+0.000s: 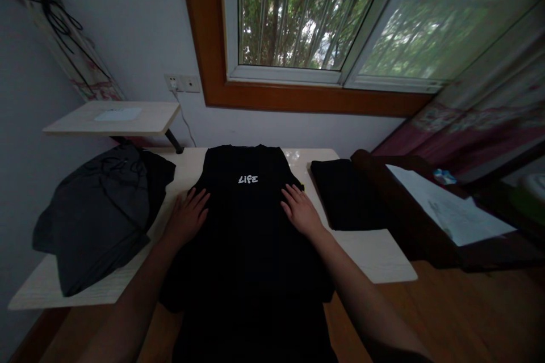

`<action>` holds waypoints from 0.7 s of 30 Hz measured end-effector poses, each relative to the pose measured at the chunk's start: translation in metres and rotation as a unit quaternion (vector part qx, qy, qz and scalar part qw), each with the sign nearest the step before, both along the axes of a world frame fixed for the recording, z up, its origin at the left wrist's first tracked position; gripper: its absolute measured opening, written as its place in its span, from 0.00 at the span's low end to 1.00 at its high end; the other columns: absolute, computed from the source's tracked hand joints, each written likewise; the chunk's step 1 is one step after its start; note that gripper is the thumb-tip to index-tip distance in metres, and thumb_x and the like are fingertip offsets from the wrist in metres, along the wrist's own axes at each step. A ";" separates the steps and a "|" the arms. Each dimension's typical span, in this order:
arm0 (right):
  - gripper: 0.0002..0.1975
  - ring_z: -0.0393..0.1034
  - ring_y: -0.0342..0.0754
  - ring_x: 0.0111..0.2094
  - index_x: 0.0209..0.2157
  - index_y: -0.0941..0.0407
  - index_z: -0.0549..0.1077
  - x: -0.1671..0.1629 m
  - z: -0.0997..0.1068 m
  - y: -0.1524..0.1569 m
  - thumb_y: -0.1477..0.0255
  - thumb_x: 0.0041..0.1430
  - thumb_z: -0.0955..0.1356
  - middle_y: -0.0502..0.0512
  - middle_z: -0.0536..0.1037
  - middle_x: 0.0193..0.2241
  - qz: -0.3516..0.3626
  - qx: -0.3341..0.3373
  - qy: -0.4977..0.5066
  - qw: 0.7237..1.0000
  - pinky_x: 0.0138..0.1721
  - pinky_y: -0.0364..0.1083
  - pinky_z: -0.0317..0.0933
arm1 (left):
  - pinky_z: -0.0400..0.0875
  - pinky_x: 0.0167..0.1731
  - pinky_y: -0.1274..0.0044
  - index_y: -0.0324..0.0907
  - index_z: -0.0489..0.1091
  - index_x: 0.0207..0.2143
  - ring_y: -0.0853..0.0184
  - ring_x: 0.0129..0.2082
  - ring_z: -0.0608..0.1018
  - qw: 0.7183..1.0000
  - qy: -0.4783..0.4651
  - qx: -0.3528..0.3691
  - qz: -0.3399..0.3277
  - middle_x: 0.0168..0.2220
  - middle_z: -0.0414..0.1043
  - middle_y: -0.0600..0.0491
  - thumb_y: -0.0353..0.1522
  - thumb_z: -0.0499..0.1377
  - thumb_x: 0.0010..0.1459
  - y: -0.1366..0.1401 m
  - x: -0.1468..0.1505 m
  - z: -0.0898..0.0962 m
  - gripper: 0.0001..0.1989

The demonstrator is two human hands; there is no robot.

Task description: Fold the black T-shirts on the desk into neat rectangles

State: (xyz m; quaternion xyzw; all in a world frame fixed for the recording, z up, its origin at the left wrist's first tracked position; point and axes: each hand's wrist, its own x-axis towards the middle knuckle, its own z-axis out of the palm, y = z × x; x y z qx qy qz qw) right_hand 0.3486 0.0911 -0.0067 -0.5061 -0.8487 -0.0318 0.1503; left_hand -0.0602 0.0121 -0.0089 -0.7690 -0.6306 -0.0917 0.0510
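A black sleeveless-looking shirt (251, 227) with white lettering lies spread over the middle of the table, its neckline toward the wall and its lower edge near my body. The lettering appears upside down to me. My left hand (189, 214) rests on the shirt's left side edge, fingers stretched out, holding nothing. On the opposite side edge my right hand (300, 208) lies flat with its fingers spread. A small yellow spot shows at the cloth's edge beside the right fingertips.
Dark grey clothing (100, 210) is heaped on the left of the pale table (374, 255), below a small raised shelf (114, 116). Folded black cloth (344, 195) lies at the right. Beyond it, papers (447, 210) sit on dark furniture. A window (310, 17) is above the table.
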 end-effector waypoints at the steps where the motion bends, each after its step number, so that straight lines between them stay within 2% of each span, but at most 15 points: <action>1: 0.25 0.55 0.59 0.69 0.65 0.56 0.67 0.001 -0.002 0.000 0.62 0.73 0.59 0.60 0.63 0.68 0.000 0.000 0.003 1.000 0.67 0.61 0.54 | 0.49 0.68 0.50 0.47 0.58 0.69 0.51 0.73 0.53 1.000 -0.001 0.002 0.001 0.72 0.54 0.51 0.38 0.47 0.70 0.000 0.000 0.000 0.27; 14: 0.24 0.55 0.58 0.69 0.65 0.54 0.67 0.014 -0.006 -0.008 0.63 0.72 0.59 0.58 0.61 0.69 -0.007 -0.004 0.013 1.000 0.68 0.61 0.52 | 0.49 0.68 0.50 0.48 0.60 0.68 0.53 0.72 0.55 1.000 -0.017 -0.004 0.003 0.71 0.56 0.51 0.39 0.47 0.70 0.000 -0.001 0.001 0.26; 21: 0.24 0.56 0.58 0.69 0.64 0.55 0.68 0.013 -0.004 -0.010 0.63 0.72 0.59 0.60 0.63 0.68 -0.013 0.004 0.017 1.000 0.68 0.59 0.52 | 0.51 0.68 0.53 0.46 0.64 0.66 0.52 0.68 0.63 0.999 -0.029 0.022 0.003 0.66 0.65 0.47 0.39 0.48 0.69 -0.001 -0.004 -0.002 0.25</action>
